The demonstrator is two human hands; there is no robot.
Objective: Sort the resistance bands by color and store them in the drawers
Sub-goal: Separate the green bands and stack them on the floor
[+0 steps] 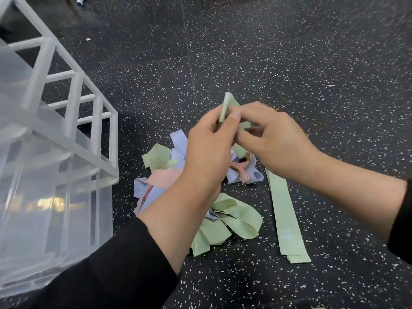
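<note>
Fingers [234,115] of the left hand [209,148] and right hand [274,141] pinch one pale green flat elastic band [226,105], held above the mixed green, lilac and pink pile [225,217] on the speckled black floor [289,52]. Risk: the trailing length could snag the pile, dragging other colours toward the clear plastic drawer unit [33,197].

A gym, likely: black speckled rubber floor [289,63] (seamed tiles), resistance bands [234,219] heaped beside a clear plastic drawer unit [55,152].

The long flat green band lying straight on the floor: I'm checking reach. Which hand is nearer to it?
Right. The right hand is raised just above the far end of the long flat green band; the left hand is farther off, over the mixed pile of bands.
</note>
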